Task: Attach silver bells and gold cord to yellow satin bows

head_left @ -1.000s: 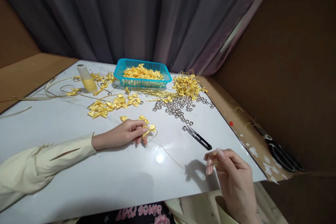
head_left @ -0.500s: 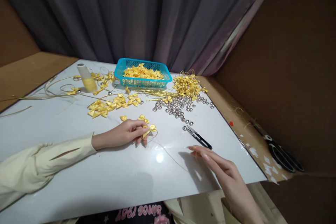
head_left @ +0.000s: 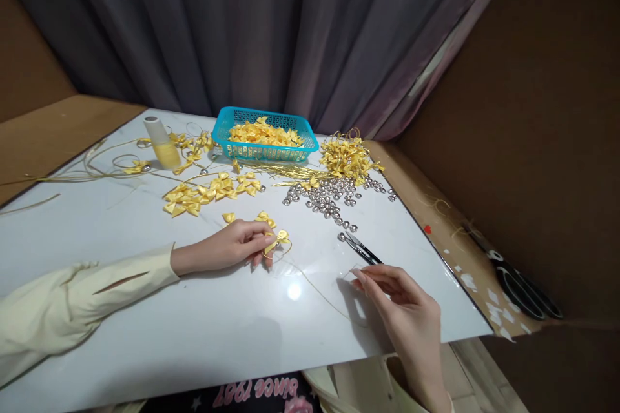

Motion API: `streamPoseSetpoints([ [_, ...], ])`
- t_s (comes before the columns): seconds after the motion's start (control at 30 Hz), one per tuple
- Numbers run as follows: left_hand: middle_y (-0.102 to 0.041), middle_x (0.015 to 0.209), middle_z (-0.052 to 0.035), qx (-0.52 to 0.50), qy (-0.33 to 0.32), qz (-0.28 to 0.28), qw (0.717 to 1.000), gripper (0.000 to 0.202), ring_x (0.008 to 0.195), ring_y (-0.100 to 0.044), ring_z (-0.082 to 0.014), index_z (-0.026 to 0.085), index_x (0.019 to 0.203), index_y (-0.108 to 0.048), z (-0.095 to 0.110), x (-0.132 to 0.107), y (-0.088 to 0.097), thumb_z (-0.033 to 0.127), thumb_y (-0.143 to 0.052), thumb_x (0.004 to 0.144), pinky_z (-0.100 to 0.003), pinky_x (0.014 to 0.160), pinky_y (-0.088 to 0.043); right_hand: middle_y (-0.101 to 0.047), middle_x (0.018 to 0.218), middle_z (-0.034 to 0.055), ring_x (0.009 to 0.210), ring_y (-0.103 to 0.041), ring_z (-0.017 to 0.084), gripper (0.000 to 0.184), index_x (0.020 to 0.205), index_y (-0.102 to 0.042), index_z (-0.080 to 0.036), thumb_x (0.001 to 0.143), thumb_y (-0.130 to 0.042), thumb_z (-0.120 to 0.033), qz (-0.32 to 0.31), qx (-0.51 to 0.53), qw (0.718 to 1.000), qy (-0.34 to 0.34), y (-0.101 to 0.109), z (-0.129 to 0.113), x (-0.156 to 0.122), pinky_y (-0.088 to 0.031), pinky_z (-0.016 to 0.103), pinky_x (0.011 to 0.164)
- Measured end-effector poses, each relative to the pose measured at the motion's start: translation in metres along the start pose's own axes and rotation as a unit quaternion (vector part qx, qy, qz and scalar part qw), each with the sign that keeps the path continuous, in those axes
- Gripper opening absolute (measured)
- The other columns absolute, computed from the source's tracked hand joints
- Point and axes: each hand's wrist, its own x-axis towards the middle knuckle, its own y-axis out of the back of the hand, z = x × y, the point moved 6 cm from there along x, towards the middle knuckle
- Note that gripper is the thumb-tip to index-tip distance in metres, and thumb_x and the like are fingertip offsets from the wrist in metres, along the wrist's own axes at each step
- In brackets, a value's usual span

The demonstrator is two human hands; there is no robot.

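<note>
My left hand (head_left: 242, 245) pinches a yellow ribbon bow (head_left: 279, 240) between thumb and fingers, just above the white table. Around the bow runs a small loop of thin gold cord (head_left: 314, 287), whose length trails across the table toward my right hand (head_left: 397, 303). The fingertips of that hand are pinched together, with a thin strand showing at them that looks like the cord's end. Small thread snips (head_left: 363, 249) lie just beyond my right fingers, which cover part of their handle. Two more yellow bows (head_left: 264, 219) rest beside my left hand.
A blue basket (head_left: 265, 155) of yellow bows stands at the back. Silver bells (head_left: 329, 197) lie scattered in front of a heap of corded bows (head_left: 346, 158). A yellow-filled bottle (head_left: 165, 148) stands at left, loose bows (head_left: 213, 192) nearby. Large scissors (head_left: 518, 284) lie at right.
My right hand has turned and its fingers have drawn together into a pinch, now partly covering the snips. My left hand still holds the bow in the same place.
</note>
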Motion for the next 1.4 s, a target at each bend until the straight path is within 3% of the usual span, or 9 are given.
streamPoseSetpoints([
  [0.1, -0.067, 0.075, -0.0049, 0.003, -0.002, 0.0, 1.0, 0.034, 0.059, -0.052, -0.0113, 0.015, 0.075, -0.053, 0.0, 0.0, 0.0, 0.039, -0.039, 0.093, -0.023, 0.059, -0.044, -0.071, 0.073, 0.0048, 0.064, -0.068, 0.02, 0.028, 0.096, -0.062, -0.019, 0.073, -0.069, -0.034, -0.014, 0.022, 1.0, -0.003, -0.001, 0.007, 0.002, -0.057, 0.031, 0.067],
  [0.2, -0.067, 0.075, -0.0053, 0.006, -0.005, -0.001, 1.0, 0.034, 0.059, -0.053, -0.0114, 0.015, 0.075, -0.054, 0.001, 0.001, 0.0, 0.039, -0.039, 0.094, -0.023, 0.06, -0.044, -0.068, 0.071, 0.0038, 0.056, -0.062, 0.016, 0.033, 0.109, -0.062, -0.017, 0.079, -0.06, -0.033, -0.087, -0.021, 0.996, -0.011, -0.006, 0.014, 0.005, -0.054, 0.028, 0.059],
  [0.33, -0.067, 0.075, -0.0056, 0.007, 0.0, 0.001, 1.0, 0.034, 0.058, -0.053, -0.0114, 0.015, 0.074, -0.054, 0.001, 0.001, 0.0, 0.04, -0.039, 0.093, -0.023, 0.058, -0.044, -0.065, 0.073, 0.0056, 0.059, -0.058, 0.016, 0.029, 0.098, -0.068, -0.018, 0.081, -0.054, -0.036, -0.134, -0.115, 0.984, 0.018, -0.007, 0.015, 0.005, -0.048, 0.026, 0.054],
  [0.67, -0.067, 0.075, -0.0056, 0.002, -0.001, 0.001, 1.0, 0.032, 0.058, -0.053, -0.0111, 0.015, 0.074, -0.052, -0.001, 0.001, 0.001, 0.037, -0.04, 0.094, -0.022, 0.058, -0.044, -0.036, 0.05, -0.0069, 0.047, -0.037, 0.014, 0.019, 0.085, -0.051, -0.021, 0.084, -0.046, -0.04, -0.21, -0.22, 0.953, -0.002, -0.01, 0.016, 0.002, -0.032, 0.024, 0.048],
  [0.87, -0.067, 0.075, -0.0058, 0.002, -0.008, 0.0, 1.0, 0.032, 0.058, -0.052, -0.0107, 0.015, 0.074, -0.052, 0.0, 0.001, 0.0, 0.036, -0.039, 0.094, -0.022, 0.059, -0.044, -0.046, 0.049, -0.0033, 0.049, -0.04, 0.015, 0.025, 0.068, -0.049, -0.021, 0.083, -0.048, -0.042, -0.25, -0.26, 0.932, -0.028, -0.003, 0.022, 0.003, -0.03, 0.025, 0.051],
  [0.93, -0.068, 0.075, -0.0056, 0.004, -0.011, 0.002, 1.0, 0.032, 0.057, -0.052, -0.0105, 0.015, 0.074, -0.052, 0.0, 0.001, 0.0, 0.036, -0.039, 0.094, -0.022, 0.059, -0.044, -0.047, 0.048, -0.0027, 0.049, -0.04, 0.014, 0.03, 0.064, -0.048, -0.021, 0.081, -0.05, -0.045, -0.254, -0.212, 0.943, -0.047, -0.002, 0.02, 0.003, -0.03, 0.025, 0.05],
  [1.03, -0.067, 0.075, -0.0053, 0.003, -0.013, 0.003, 1.0, 0.031, 0.057, -0.052, -0.0103, 0.015, 0.074, -0.052, 0.0, 0.001, 0.001, 0.036, -0.04, 0.094, -0.022, 0.058, -0.043, -0.056, 0.052, -0.0006, 0.043, -0.037, 0.01, 0.035, 0.067, -0.048, -0.019, 0.082, -0.051, -0.051, -0.288, -0.058, 0.947, -0.133, -0.005, 0.016, -0.004, -0.027, 0.022, 0.044],
  [1.23, -0.068, 0.075, -0.0052, 0.003, -0.016, 0.002, 1.0, 0.03, 0.057, -0.053, -0.0104, 0.015, 0.075, -0.052, 0.0, 0.0, 0.002, 0.035, -0.04, 0.094, -0.022, 0.058, -0.043, -0.07, 0.072, 0.0052, 0.047, -0.054, 0.01, 0.025, 0.08, -0.057, -0.017, 0.079, -0.067, -0.04, -0.276, 0.204, 0.905, -0.251, -0.005, 0.009, -0.017, -0.038, 0.02, 0.045],
  [1.4, -0.068, 0.075, -0.0051, 0.005, -0.013, 0.004, 1.0, 0.031, 0.056, -0.053, -0.0103, 0.015, 0.074, -0.052, 0.0, 0.0, 0.001, 0.035, -0.04, 0.094, -0.022, 0.058, -0.044, -0.073, 0.088, 0.0061, 0.048, -0.058, 0.008, 0.021, 0.087, -0.068, -0.018, 0.071, -0.076, -0.029, -0.242, 0.309, 0.876, -0.281, -0.005, 0.018, -0.019, -0.043, 0.018, 0.045],
])
